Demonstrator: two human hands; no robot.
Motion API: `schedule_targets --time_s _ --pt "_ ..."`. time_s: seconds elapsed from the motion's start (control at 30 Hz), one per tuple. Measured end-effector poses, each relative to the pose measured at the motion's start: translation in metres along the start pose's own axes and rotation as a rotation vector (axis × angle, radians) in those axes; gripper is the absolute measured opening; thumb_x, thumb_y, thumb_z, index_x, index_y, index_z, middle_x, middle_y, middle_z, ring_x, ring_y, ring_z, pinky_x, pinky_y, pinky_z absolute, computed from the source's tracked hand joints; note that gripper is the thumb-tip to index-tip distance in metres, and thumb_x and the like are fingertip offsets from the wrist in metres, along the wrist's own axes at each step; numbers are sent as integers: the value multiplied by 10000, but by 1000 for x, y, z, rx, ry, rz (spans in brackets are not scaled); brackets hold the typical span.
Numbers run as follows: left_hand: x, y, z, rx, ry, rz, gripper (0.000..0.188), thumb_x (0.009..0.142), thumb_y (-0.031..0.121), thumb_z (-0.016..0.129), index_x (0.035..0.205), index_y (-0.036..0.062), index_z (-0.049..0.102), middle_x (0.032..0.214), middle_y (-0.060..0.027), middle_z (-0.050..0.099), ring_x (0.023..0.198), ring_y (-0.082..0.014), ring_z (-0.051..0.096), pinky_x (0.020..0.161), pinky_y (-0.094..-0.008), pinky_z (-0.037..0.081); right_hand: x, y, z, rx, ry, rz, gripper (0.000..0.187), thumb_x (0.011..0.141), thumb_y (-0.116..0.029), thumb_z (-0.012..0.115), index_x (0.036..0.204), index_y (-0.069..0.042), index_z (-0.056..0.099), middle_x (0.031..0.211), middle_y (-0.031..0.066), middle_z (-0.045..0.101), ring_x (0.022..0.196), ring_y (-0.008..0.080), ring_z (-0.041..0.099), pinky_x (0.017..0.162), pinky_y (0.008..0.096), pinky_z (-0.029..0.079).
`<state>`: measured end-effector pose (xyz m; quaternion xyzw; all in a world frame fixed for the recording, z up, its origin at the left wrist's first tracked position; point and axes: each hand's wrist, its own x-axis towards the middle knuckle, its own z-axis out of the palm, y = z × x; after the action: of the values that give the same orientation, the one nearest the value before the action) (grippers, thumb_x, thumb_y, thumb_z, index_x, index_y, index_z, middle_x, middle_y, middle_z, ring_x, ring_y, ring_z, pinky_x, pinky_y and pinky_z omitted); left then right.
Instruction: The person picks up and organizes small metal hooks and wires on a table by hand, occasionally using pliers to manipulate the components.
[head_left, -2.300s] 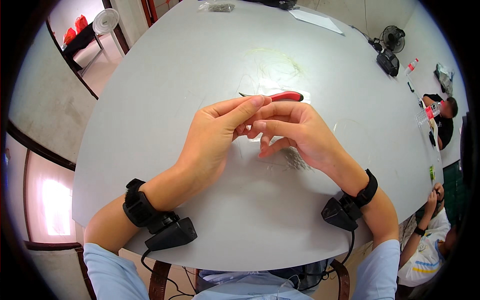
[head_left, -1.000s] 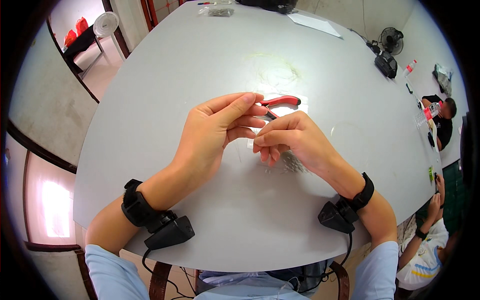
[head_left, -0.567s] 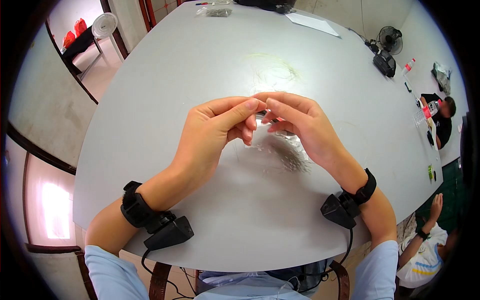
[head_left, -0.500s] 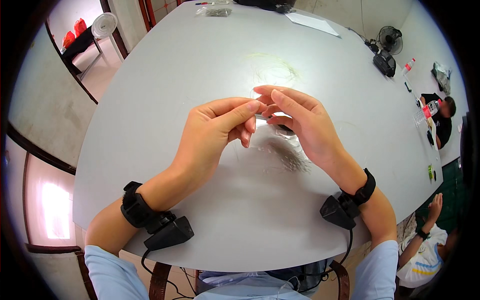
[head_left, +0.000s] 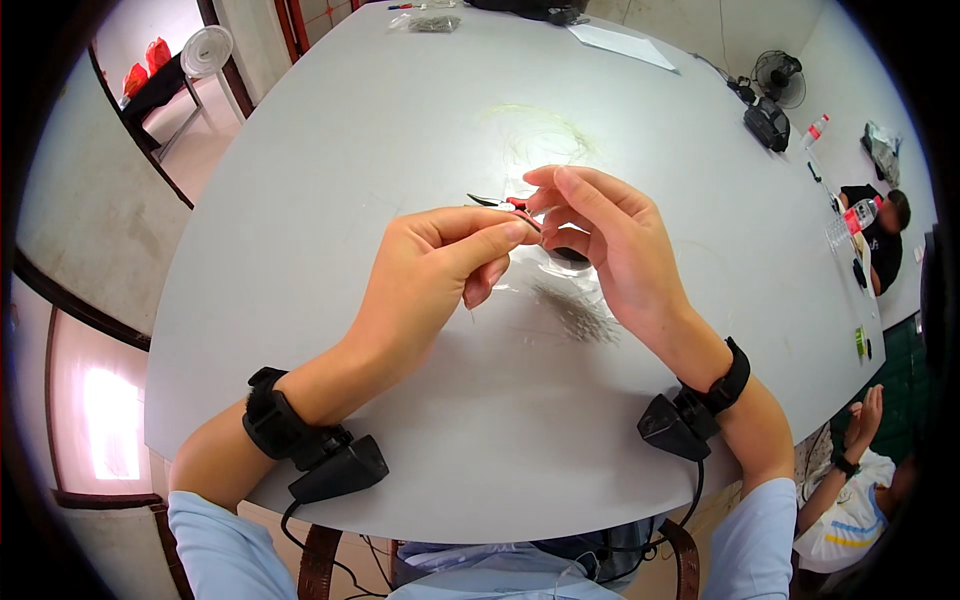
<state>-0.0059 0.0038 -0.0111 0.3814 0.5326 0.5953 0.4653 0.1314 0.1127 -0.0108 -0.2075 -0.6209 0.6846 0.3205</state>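
Pinching thumb to forefinger, the left hand (head_left: pixel 430 262) angles inward above the table (head_left: pixel 480 420), its other fingers curled under; whether something thin sits in that pinch I cannot tell. The right hand (head_left: pixel 630 235) stands facing it, loosely cupped, thumb apart from the bent fingers, its fingertips near the left's. Both forearms slant in from below, each wrist wearing a black strap. Just beyond the fingertips lie the pliers (head_left: pixel 482 200), dark tips pointing left, the red handle partly covered by the hands. Below the right palm, thin grey bits (head_left: pixel 578 315) lie in a heap on the table. At the far edge, a clear bag (head_left: pixel 433 24) holds a grey mass. At right stands a clear bottle (head_left: pixel 854 223) with a red label; its contents are unclear.
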Motion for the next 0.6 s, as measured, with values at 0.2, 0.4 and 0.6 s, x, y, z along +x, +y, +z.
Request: schedule_targets --time_s 0.2,0.4,0.6 --pt "0 1 0 -9 -2 -14 180 854 173 598 876 13 676 561 41 420 512 -61 358 485 -200 276 3 -6 -4 10 57 11 243 918 -200 511 1019 -11 626 885 41 620 713 81 554 646 222 466" --pt "1 -1 -2 20 -2 -26 179 853 167 594 868 8 676 554 38 416 502 -61 356 478 -200 272 7 -15 -11 26 117 22 252 918 -202 501 1038 -14 618 910 45 622 736 77 565 629 216 480" --pt "1 -1 -1 45 -18 -12 182 853 162 592 860 0 674 539 36 407 489 -59 348 466 -202 262 13 -20 -25 -20 177 -12 271 915 -219 504 1066 -20 608 916 41 624 779 80 578 628 210 498"
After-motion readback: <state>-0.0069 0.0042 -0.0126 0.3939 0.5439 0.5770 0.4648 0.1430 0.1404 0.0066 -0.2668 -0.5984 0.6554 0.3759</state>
